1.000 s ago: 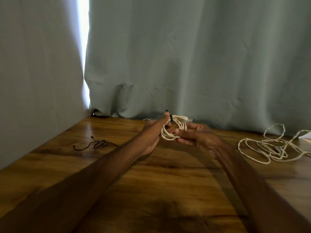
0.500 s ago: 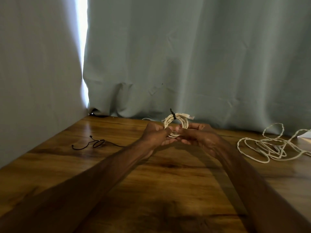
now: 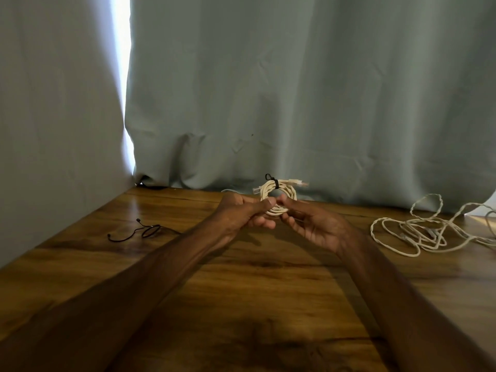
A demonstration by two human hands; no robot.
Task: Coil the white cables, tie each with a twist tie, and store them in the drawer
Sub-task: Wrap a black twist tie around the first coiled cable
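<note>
While upright, coil [image 3: 292, 191] in 2 hands [image 3: 241, 213] [image 3: 314, 224]

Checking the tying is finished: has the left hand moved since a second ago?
Yes. The left hand dropped from the curtain hem toward the table, now pinching the coiled cable.

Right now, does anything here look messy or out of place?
Only the loose white cable, right side of the table: it sprawls tangled, not yet coiled. The coiled cable between left hand and right hand looks tidy, its black twist tie on.
</note>
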